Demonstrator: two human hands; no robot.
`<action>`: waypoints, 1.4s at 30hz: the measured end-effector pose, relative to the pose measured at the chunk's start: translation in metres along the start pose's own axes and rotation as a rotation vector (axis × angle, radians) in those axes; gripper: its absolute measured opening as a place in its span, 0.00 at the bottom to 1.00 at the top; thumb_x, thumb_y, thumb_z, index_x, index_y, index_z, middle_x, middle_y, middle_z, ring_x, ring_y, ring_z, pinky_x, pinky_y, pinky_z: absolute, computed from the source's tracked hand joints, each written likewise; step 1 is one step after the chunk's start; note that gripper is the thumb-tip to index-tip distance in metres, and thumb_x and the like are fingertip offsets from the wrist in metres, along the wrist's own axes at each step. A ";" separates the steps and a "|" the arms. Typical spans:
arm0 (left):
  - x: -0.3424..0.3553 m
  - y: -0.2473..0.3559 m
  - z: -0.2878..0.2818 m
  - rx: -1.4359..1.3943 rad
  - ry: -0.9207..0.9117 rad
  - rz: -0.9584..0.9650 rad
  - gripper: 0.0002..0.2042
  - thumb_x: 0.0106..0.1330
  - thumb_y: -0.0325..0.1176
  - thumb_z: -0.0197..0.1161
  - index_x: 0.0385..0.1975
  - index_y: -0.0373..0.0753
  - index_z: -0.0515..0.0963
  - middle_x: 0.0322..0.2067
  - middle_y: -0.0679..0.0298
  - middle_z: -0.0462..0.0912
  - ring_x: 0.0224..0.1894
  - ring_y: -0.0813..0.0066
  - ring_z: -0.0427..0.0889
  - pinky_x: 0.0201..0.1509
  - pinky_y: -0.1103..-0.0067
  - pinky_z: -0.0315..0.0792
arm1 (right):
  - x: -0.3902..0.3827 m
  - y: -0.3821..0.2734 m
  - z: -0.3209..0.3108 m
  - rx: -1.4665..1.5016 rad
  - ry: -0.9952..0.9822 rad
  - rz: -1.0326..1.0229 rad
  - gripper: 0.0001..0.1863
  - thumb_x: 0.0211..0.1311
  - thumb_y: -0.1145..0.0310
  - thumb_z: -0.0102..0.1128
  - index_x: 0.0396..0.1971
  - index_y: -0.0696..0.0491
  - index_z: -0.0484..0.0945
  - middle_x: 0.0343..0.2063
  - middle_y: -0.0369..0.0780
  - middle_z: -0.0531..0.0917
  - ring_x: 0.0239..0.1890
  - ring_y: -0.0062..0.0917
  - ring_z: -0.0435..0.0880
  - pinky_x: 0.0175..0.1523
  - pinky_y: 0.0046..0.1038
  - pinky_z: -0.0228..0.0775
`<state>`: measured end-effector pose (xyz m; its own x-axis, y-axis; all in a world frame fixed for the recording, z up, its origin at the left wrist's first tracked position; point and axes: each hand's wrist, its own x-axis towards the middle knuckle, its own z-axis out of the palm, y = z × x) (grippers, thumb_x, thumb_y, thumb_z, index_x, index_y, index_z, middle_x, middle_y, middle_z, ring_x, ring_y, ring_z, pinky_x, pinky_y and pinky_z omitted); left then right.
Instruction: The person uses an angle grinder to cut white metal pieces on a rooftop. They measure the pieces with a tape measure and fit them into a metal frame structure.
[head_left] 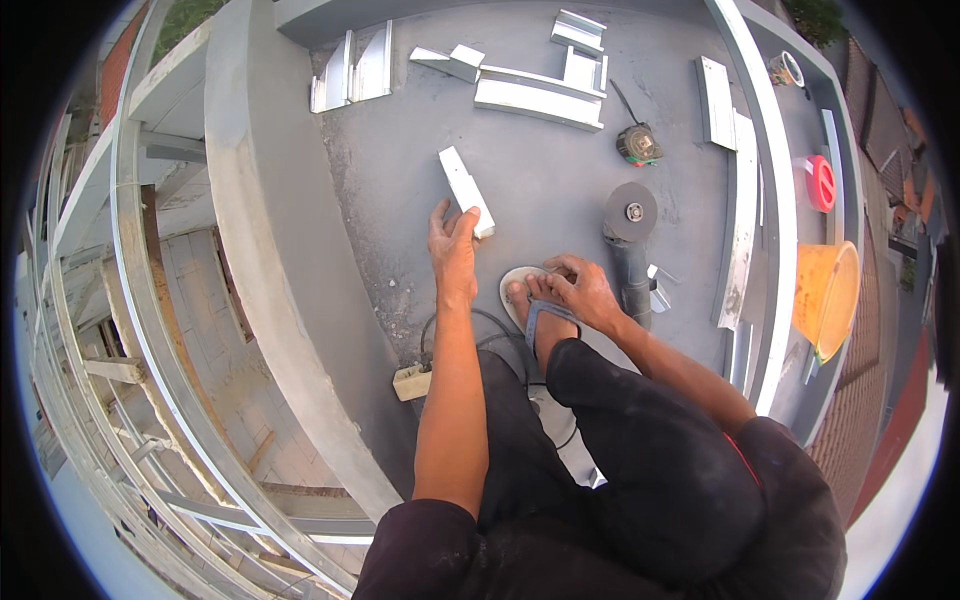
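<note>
My left hand holds a short white metal channel piece near its lower end, with the thumb lying over its edge. One finger stands apart on the left; the rest are mostly hidden. My right hand is down at my sandalled foot, its fingers bent over the toes. Whether anything small is between those fingers cannot be seen. Just right of it lies an angle grinder with a dark cutting disc facing up. A tape measure rests beyond the grinder, its blade partly out.
Cut white metal channels lie on the grey floor at the back. Longer channels run along the right, beside a metal rail. Past it stand an orange bucket and a red-lidded container. A low wall borders a drop at left. A power socket block sits nearby.
</note>
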<state>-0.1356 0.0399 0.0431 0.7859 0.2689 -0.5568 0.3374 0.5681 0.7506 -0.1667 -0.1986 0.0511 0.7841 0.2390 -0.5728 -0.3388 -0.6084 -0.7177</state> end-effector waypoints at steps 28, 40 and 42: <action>-0.068 0.041 -0.005 1.187 0.158 0.693 0.46 0.61 0.40 0.82 0.77 0.39 0.63 0.74 0.44 0.65 0.77 0.43 0.62 0.78 0.51 0.63 | 0.163 -0.136 -0.072 -0.233 -0.766 -0.227 0.25 0.64 0.71 0.62 0.61 0.51 0.88 0.51 0.46 0.92 0.53 0.37 0.88 0.62 0.35 0.77; -0.022 0.002 -0.028 1.398 0.114 0.493 0.40 0.59 0.39 0.84 0.70 0.37 0.72 0.63 0.50 0.77 0.66 0.48 0.74 0.68 0.58 0.72 | 0.166 -0.146 -0.055 -0.353 0.210 -0.535 0.19 0.72 0.68 0.60 0.58 0.54 0.87 0.53 0.48 0.90 0.54 0.44 0.89 0.64 0.41 0.78; -0.022 0.009 -0.025 1.488 0.010 0.416 0.43 0.57 0.39 0.85 0.72 0.37 0.71 0.63 0.52 0.75 0.66 0.49 0.73 0.68 0.58 0.72 | 0.145 -0.144 -0.078 -0.234 0.313 -0.548 0.17 0.72 0.67 0.60 0.55 0.54 0.88 0.52 0.49 0.90 0.54 0.43 0.90 0.63 0.42 0.79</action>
<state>-0.1631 0.0584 0.0533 0.9509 0.2143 -0.2231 0.3012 -0.8063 0.5091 0.0366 -0.1349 0.1021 0.9363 0.3509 0.0169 0.2452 -0.6182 -0.7468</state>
